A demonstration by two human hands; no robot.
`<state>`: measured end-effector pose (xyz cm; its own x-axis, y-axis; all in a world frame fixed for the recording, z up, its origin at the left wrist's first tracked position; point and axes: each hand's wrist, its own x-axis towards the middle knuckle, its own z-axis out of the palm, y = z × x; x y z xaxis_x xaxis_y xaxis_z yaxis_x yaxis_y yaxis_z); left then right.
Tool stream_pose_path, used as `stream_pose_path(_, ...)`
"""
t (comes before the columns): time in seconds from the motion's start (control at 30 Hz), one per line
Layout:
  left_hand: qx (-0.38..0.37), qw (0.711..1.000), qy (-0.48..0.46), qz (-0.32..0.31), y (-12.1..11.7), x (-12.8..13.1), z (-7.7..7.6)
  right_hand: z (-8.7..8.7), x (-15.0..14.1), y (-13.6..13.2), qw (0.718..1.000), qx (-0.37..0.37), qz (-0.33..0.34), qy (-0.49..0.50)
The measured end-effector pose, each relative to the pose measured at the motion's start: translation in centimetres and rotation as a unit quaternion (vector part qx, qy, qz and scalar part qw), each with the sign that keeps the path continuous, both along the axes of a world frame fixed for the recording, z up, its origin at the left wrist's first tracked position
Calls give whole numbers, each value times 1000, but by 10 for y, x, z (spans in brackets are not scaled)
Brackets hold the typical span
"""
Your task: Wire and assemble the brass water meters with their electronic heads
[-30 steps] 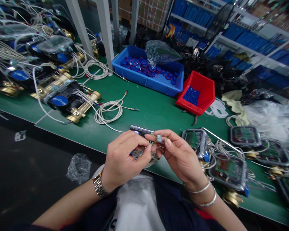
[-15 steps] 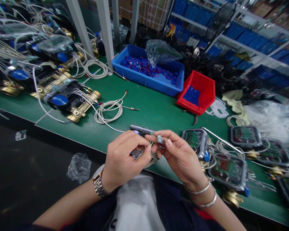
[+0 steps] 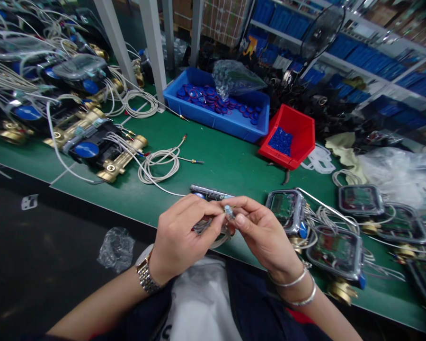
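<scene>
My right hand (image 3: 261, 229) pinches a small translucent light-blue connector (image 3: 228, 210) between thumb and fingers. Close against it, my left hand (image 3: 188, 229) is closed in a pinch; thin wires showed at its fingertips a moment earlier, but they are mostly hidden now. Both hands meet just above the bench's front edge. Behind the fingers lies a meter with a clear-edged case (image 3: 211, 192), largely covered by my hands. Part of a coiled grey cable (image 3: 220, 239) shows beneath them.
Brass-bodied meters (image 3: 106, 149) with coiled cables (image 3: 159, 163) crowd the green bench (image 3: 213, 156) on the left. Several clear-lidded meters (image 3: 335, 253) stand at right. A blue bin (image 3: 213, 123) of blue discs and a red bin (image 3: 298, 137) of small blue pieces sit behind.
My right hand has drawn slightly left, bringing the connector up against my left fingertips. The connector has turned, and the thin wires between the hands are less visible.
</scene>
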<state>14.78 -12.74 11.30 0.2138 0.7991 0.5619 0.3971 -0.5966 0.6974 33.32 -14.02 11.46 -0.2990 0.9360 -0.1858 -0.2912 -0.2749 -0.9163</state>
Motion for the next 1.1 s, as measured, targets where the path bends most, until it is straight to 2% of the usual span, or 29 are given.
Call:
stream_pose_path(0.1,16,1000,20,12,-2,-2,-4,2,0,2,999,17,-17,-21)
stream_pose_path(0.23,74,994,79,18,-1,-7,-7,8,-4,8,997,47,-6,-69)
stream_pose_path(0.3,93,989,112,0,0,-9,-6,12,-6,11,990,74,-4,-122)
stream_pose_path(0.37,99,989,113,10,2,-11,-5,14,-8,13,963,148,-12,-225)
stream_pose_path(0.4,100,989,107,22,2,-12,-4,15,-8,13,932,210,-12,-294)
stream_pose_path(0.43,100,989,100,34,3,-13,-2,15,-8,13,886,284,-8,-367)
stream_pose_path(0.53,85,992,87,39,2,-16,2,16,-5,14,692,473,14,-545)
stream_pose_path(0.6,57,995,82,5,2,-19,5,18,-3,15,589,531,19,-609)
stream_pose_path(0.63,39,996,78,-18,3,-21,7,19,-2,16,555,548,18,-626)
stream_pose_path(0.7,-1,995,85,-57,5,-22,10,20,-2,18,519,572,21,-635)
stream_pose_path(0.73,-12,994,94,-63,7,-22,11,21,-3,20,518,579,24,-629)
stream_pose_path(0.77,-13,993,107,-58,7,-22,13,21,-5,20,530,582,26,-616)
stream_pose_path(0.8,-1,992,121,-43,8,-21,14,22,-7,21,558,577,21,-597)
stream_pose_path(0.9,89,982,157,51,6,-15,18,22,-16,22,698,501,-12,-512)
stream_pose_path(0.93,114,976,167,83,5,-13,19,22,-19,22,735,468,-18,-490)
stream_pose_path(0.97,128,970,177,108,4,-12,20,21,-21,22,753,446,-24,-483)
stream_pose_path(1.0,129,966,185,122,4,-12,20,21,-22,22,749,443,-33,-491)
stream_pose_path(1.03,120,966,194,125,3,-11,21,20,-22,22,725,459,-45,-512)
stream_pose_path(1.1,101,967,204,118,3,-10,21,18,-22,23,650,510,-76,-558)
